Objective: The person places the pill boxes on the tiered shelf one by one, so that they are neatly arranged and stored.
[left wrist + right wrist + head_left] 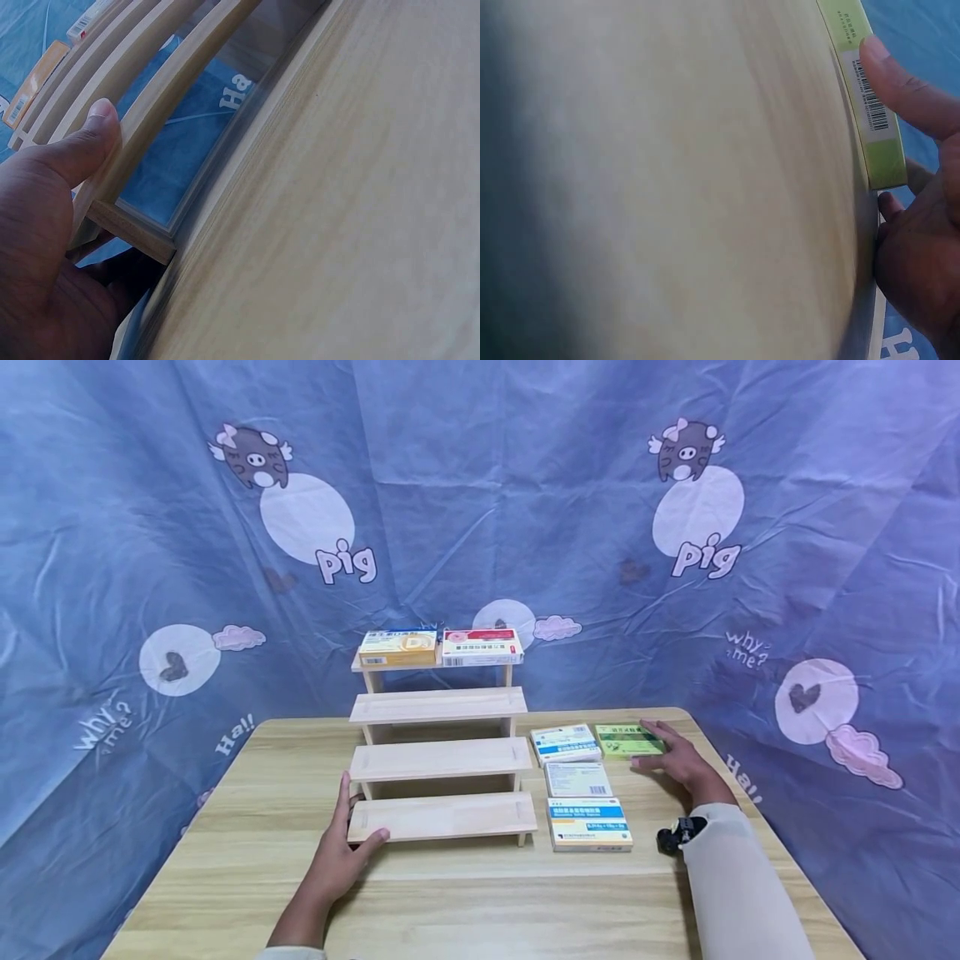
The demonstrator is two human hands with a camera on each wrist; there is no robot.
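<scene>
At lower left, the left hand (341,852) grips a pale wooden four-step stand (442,760), its top already bearing an orange-and-blue carton (397,647) and a red-and-white carton (482,647); right of centre, three whitish cartons (577,779) and, farther right, the green carton (620,741) the right hand (682,763) pinches remain on the wood-grain table (495,910).

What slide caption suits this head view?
Left hand grips the bottom step of a wooden rack, right hand pinches a green box; two boxes sit on top.
</scene>
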